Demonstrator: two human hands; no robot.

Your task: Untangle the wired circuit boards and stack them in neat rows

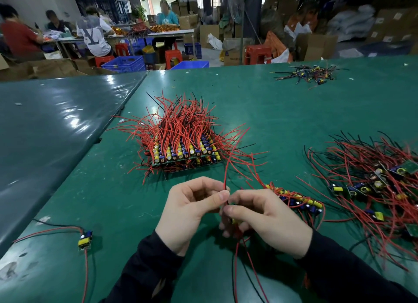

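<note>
Both hands met low over the green mat (117, 201): the left hand (192, 210) pinched a thin red wire (226, 167) between thumb and forefinger, while the right hand (264, 219) curled round what seemed to be a small board, mostly hidden by its fingers. Beyond them stood the stacked boards (183, 153), their glossy red and black leads bristling upward, with a short row of boards (296, 201) just right of the hands and a loose tangled pile (373, 185) farther right.
</note>
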